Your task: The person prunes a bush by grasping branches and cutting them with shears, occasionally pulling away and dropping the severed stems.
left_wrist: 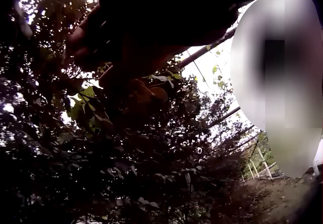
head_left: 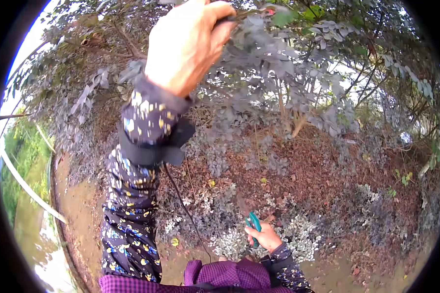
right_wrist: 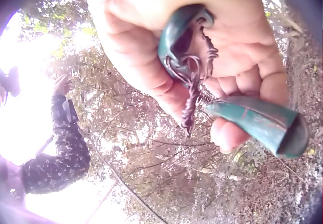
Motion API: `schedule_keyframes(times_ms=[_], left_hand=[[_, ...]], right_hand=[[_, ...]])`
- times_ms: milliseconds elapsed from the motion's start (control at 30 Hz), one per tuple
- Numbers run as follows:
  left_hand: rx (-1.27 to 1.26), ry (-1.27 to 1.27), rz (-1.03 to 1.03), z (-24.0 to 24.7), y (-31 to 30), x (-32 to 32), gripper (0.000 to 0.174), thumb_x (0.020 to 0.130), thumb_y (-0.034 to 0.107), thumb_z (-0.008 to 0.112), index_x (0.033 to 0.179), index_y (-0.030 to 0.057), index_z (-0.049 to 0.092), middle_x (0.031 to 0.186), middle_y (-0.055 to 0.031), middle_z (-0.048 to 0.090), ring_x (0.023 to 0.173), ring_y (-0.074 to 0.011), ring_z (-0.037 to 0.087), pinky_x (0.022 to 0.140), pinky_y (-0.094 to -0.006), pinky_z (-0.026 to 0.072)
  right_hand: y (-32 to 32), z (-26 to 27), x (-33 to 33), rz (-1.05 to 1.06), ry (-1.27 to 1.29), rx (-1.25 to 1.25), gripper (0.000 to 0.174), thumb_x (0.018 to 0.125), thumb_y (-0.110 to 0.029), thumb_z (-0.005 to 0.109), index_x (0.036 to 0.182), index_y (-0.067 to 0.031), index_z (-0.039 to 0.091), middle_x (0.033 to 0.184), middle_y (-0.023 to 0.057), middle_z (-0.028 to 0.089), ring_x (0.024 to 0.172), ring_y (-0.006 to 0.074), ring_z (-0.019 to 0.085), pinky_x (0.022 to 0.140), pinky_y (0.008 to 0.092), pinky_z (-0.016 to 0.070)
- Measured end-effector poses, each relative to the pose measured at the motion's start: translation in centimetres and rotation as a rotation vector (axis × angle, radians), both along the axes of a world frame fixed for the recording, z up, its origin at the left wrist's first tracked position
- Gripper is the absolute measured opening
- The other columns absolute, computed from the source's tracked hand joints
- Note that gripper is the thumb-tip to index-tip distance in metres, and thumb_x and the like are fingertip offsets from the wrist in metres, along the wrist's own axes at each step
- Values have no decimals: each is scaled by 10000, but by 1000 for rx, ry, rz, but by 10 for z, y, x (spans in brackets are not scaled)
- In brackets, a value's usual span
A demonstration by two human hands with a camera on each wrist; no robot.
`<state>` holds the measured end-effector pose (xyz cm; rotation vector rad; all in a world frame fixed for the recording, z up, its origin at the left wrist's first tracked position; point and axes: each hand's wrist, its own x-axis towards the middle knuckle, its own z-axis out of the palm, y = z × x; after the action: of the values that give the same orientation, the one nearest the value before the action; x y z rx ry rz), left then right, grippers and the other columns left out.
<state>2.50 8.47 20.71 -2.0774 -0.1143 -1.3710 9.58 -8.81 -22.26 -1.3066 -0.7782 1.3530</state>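
My left hand [head_left: 186, 46] is raised high among the foliage, its fingers curled round a leafy branch [head_left: 242, 13]. Much of that grip is hidden behind the back of the hand. In the left wrist view the same hand [left_wrist: 136, 57] is a dark shape against the leaves. Low down near my body, my right hand [head_left: 266, 238] holds a pair of green-handled pruning shears [head_left: 254, 222], pointing up and away. The right wrist view shows the handles [right_wrist: 257, 125] lying across the palm and fingers, with twisted wire [right_wrist: 191, 100] between them.
Dense shrubs [head_left: 278, 63] with drooping branches fill the space ahead. Low pale-leaved plants [head_left: 232, 241] stand close to my right hand. Fallen leaves [head_left: 298, 171] cover the soil beneath. A dirt path [head_left: 76, 205] runs along the left. A thin dark cable [head_left: 183, 207] hangs from my left sleeve.
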Motion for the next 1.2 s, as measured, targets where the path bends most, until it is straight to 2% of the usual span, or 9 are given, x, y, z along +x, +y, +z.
schedule_keyframes(times_ms=[100, 133, 233, 400, 500, 767, 800, 933, 1200], left_hand=[[-247, -28, 12, -57, -39, -40, 198, 759, -36, 595, 937, 39, 639, 893, -91, 631, 806, -216, 632, 707, -274, 489], [-233, -45, -26, -74, -41, -52, 222, 738, 38, 641, 952, 97, 631, 891, -67, 598, 716, -220, 620, 596, -279, 484], [-328, 19, 61, -130, -51, -97, 391, 627, -17, 600, 1013, 25, 642, 1072, -140, 608, 911, -302, 613, 794, -368, 494], [-473, -42, 59, -187, -55, -134, 394, 613, -45, 559, 996, -3, 638, 1078, -154, 608, 967, -330, 605, 830, -378, 497], [-494, -74, 67, -214, -59, -150, 387, 603, -91, 555, 972, -10, 640, 1072, -157, 608, 976, -330, 607, 822, -372, 503], [-451, 136, -12, -231, -72, -146, 322, 591, 1, 634, 910, -41, 642, 1019, -169, 605, 899, -296, 621, 801, -354, 541], [-421, 134, -36, -231, -71, -144, 313, 601, 10, 634, 909, -49, 637, 1006, -168, 607, 915, -291, 620, 821, -357, 539], [-496, 95, -92, -232, -74, -142, 321, 556, -44, 642, 876, -32, 659, 1033, -158, 609, 903, -317, 630, 780, -376, 548], [-505, 169, -126, -247, -80, -149, 350, 585, 74, 585, 909, -50, 632, 1065, -165, 607, 989, -265, 610, 875, -349, 514]], right_hand=[[-5, 15, 1, 26, 61, 11, 187, 867, -177, 606, 955, -19, 558, 670, 18, 570, 555, 112, 553, 516, 245, 438], [-7, 23, 2, 52, 49, 11, 205, 865, -175, 609, 983, -17, 554, 699, 20, 568, 585, 108, 553, 530, 241, 438], [-8, 46, -2, 113, 76, 143, 198, 844, -167, 637, 923, 0, 566, 681, 17, 563, 581, 89, 532, 538, 251, 448], [0, 77, -7, 336, -50, 163, 321, 860, -139, 609, 1141, 7, 553, 756, 30, 590, 673, 97, 558, 635, 253, 464], [14, 115, -19, 341, -75, 306, 269, 869, -155, 597, 1072, 13, 542, 728, 7, 555, 646, 85, 531, 610, 247, 454], [62, 136, -23, 276, -99, 474, 316, 881, -198, 551, 1112, 11, 501, 871, 34, 589, 748, 125, 561, 661, 264, 452], [64, 138, -19, 257, -276, 546, 357, 828, -65, 563, 1176, 12, 540, 998, 32, 613, 789, 93, 553, 696, 242, 457], [61, 147, -21, 188, 80, 446, 272, 885, -215, 560, 1020, 19, 528, 922, 59, 612, 803, 141, 581, 707, 264, 467], [65, 166, -16, 165, -32, 431, 215, 845, -93, 606, 992, 52, 544, 883, 106, 612, 820, 185, 601, 753, 322, 475]])
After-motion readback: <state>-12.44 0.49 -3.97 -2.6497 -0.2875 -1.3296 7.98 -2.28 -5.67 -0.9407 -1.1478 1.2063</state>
